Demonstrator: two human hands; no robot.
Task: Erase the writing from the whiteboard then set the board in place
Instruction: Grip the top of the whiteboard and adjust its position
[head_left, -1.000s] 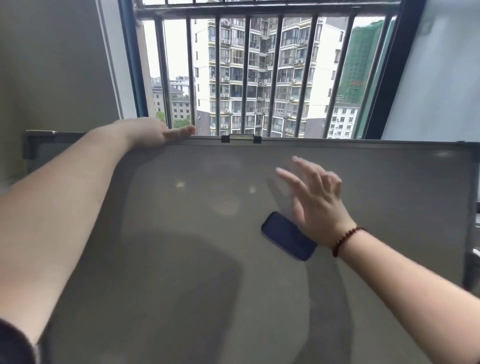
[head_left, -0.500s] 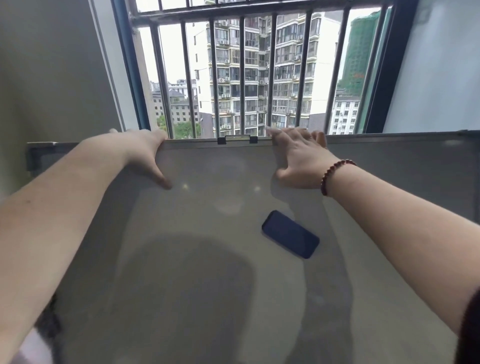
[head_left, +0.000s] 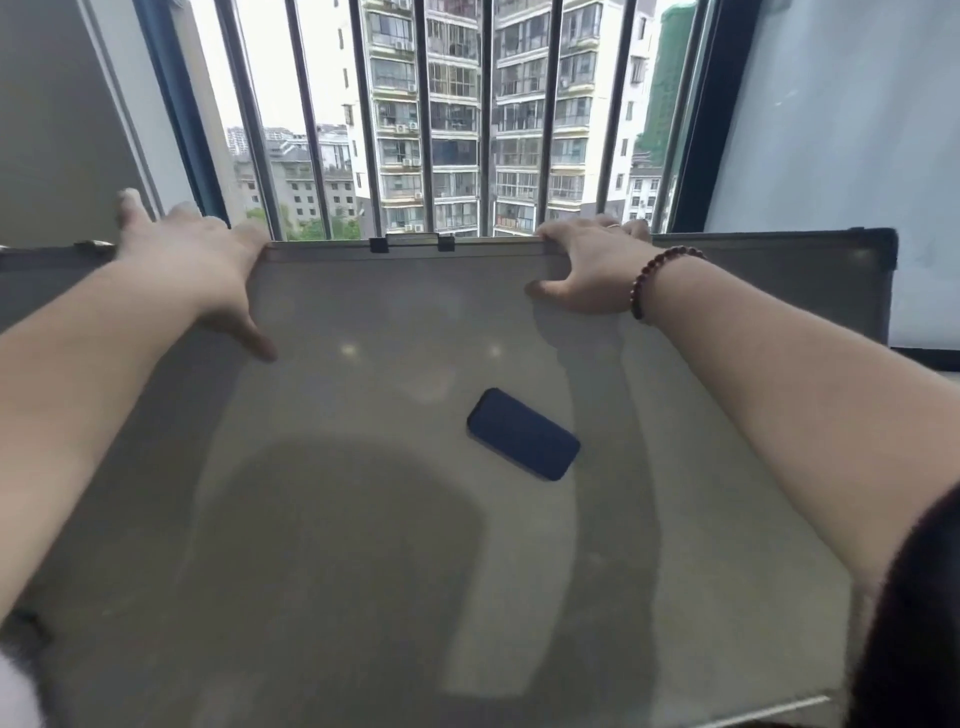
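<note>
A large whiteboard (head_left: 363, 545) with a grey frame fills the lower view, its surface dim and free of visible writing. A dark blue eraser (head_left: 522, 434) clings to the board a little right of centre. My left hand (head_left: 192, 260) grips the top edge at the left, fingers over the back and thumb down the front. My right hand (head_left: 592, 270), with a beaded bracelet at the wrist, grips the same top edge further right. A small clip (head_left: 410, 242) sits on the top edge between the hands.
Behind the board is a barred window (head_left: 426, 114) with apartment blocks outside. A grey wall (head_left: 57, 114) stands at the left and a pale wall (head_left: 841, 119) at the right.
My right hand rose from in front of the board to grasp its top edge, then slid right. My left hand shifted left along the edge. The eraser stayed where it was.
</note>
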